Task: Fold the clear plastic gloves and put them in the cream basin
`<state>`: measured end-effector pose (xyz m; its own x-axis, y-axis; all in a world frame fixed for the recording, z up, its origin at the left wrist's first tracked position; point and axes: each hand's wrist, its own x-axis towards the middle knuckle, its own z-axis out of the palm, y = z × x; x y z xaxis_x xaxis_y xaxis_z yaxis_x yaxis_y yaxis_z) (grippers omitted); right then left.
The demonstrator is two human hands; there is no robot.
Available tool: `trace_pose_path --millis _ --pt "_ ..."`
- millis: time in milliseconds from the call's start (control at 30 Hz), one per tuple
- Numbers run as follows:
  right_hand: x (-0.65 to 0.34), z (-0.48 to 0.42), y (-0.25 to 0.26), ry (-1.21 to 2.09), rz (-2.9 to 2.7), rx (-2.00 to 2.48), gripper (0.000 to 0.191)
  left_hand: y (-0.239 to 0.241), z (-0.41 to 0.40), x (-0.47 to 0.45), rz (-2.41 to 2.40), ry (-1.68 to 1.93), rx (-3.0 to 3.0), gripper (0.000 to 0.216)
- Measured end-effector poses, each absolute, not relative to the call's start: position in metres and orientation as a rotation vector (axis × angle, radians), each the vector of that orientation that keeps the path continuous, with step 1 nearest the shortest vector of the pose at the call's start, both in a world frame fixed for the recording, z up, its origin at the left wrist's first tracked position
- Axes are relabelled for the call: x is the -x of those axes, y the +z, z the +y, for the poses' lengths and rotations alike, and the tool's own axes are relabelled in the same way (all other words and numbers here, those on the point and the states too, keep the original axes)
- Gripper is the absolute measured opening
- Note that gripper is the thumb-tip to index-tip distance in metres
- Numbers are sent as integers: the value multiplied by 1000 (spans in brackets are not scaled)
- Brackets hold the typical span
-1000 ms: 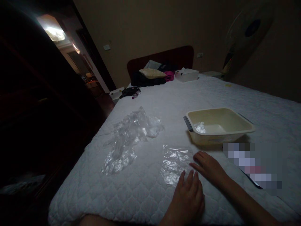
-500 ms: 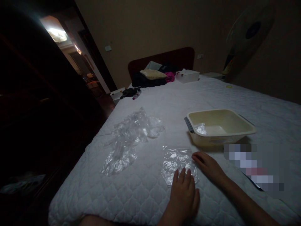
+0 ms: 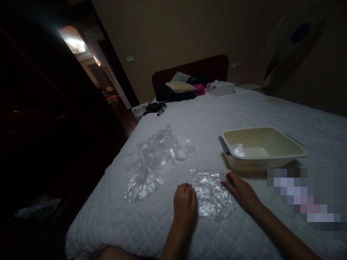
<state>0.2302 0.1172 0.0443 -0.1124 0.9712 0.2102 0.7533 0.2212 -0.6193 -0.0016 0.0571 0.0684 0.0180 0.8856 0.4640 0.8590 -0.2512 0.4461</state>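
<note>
A clear plastic bag [image 3: 213, 198] lies spread and wrinkled on the white quilted bed cover. My left hand [image 3: 185, 206] is at its left edge, fingers curled together and closed on the film there. At the upper right edge of the bag, my right hand [image 3: 242, 189] pinches the border between thumb and fingers. Left of my hands lies a loose heap of crumpled clear plastic bags [image 3: 159, 151]. Behind my right hand stands a cream plastic basin [image 3: 260, 164] with grey handles; inside it, near the left wall, is a small piece of clear plastic [image 3: 238, 150].
On the far end of the bed are a pillow [image 3: 180, 87], dark cloths, a rolled pink cloth [image 3: 200, 89] and a white box [image 3: 221, 89]. A fan [image 3: 300, 33] stands at the back right. A blurred-out patch covers the bed's right side. The doorway is at left.
My left hand has moved from the bag's lower middle to its left edge, and its fingers have curled. My right hand stays at the right edge. The view has shifted slightly.
</note>
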Motion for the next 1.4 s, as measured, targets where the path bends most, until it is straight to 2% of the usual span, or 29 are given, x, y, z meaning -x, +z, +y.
trace_pose_path --millis 167,300,467,767,933,1133,1400 --pt "-238 130 39 605 -1683 1574 39 74 91 8 2003 881 -1967 24" --pt "-241 140 37 703 -1657 1546 41 71 109 5 1998 863 -1810 25" --pt "-241 148 33 923 -1601 1480 37 55 117 7 1978 937 -1637 16" --pt "-241 150 34 986 -1526 1416 40 31 123 6 1758 1175 -1438 18" --pt "-242 150 32 1028 -1492 1385 37 22 125 8 1648 1288 -1382 23" --pt "-244 149 35 1039 -1500 1373 32 24 122 14 1525 1321 -1456 12" --pt "-246 149 36 1044 -1467 1322 22 30 120 16 1494 1335 -1562 22"
